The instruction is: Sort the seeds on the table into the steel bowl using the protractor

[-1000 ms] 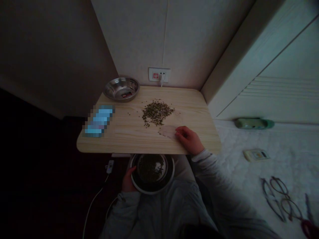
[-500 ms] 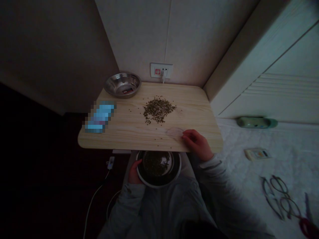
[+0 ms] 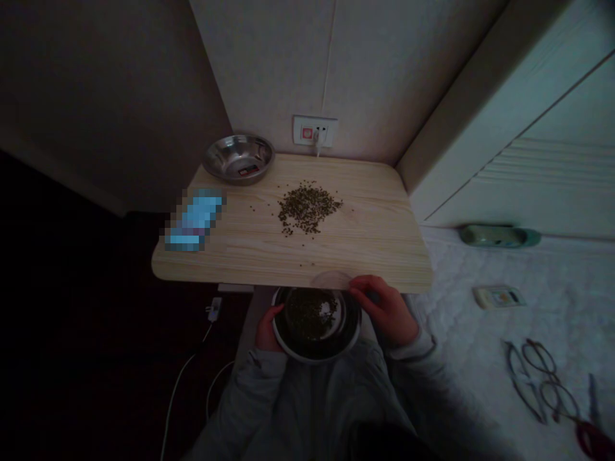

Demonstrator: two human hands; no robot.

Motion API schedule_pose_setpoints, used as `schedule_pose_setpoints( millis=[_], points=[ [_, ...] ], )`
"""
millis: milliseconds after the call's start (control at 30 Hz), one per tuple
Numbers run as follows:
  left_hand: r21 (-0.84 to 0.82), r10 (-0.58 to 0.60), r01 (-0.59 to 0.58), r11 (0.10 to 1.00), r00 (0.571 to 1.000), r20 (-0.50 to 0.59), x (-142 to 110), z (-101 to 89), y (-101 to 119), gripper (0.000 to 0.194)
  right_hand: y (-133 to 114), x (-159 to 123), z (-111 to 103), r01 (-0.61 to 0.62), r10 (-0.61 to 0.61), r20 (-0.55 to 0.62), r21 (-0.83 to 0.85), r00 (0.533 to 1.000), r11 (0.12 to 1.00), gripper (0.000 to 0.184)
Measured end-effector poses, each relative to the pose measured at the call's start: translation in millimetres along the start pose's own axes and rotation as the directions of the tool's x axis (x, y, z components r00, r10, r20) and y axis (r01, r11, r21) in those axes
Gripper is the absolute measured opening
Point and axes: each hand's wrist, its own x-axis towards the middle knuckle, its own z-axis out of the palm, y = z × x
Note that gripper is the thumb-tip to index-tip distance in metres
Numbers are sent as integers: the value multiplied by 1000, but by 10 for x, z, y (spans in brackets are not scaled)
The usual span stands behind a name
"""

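Observation:
My left hand (image 3: 270, 330) is closed on the left rim of a metal bowl (image 3: 354, 333) in my lap, just under the table's front edge. Small dark greenish beans lie inside the bowl. Between the fingertips of my right hand (image 3: 384, 310) is a clear, rounded, thin plastic piece (image 3: 331, 280), held low at the table's front edge above the bowl. Farther back on the wooden table (image 3: 384, 237) spreads a loose patch of the same beans (image 3: 307, 208). A few single beans are scattered around it.
A second metal bowl (image 3: 239, 160) stands at the table's back left, with a blurred-out phone-like device (image 3: 195, 221) in front of it. A wall socket (image 3: 314, 131) holds a plug. On the white bedding to the right lie glasses (image 3: 538, 355) and a small pale box (image 3: 498, 297).
My right hand has drawn the clear plastic piece toward me, to the table's front edge. The bowl in my left hand has shifted slightly right.

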Motion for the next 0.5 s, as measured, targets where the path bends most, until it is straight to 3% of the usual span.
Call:
schedule_pose_setpoints(
  millis=[133,300,500],
  points=[
    [-5,41,-41,999,999,-17,29,-47,43,28,-35,151,60,-3,5,-34,66,999,998,16],
    [2,123,-124,992,986,-111,32,-136,118,24,-54,357,187,46,-45,-27,39,999,998,19],
    [9,200,-201,980,969,-144,12,-213,198,21,-140,409,232,127,-127,10,-55,992,990,18]
  ],
)
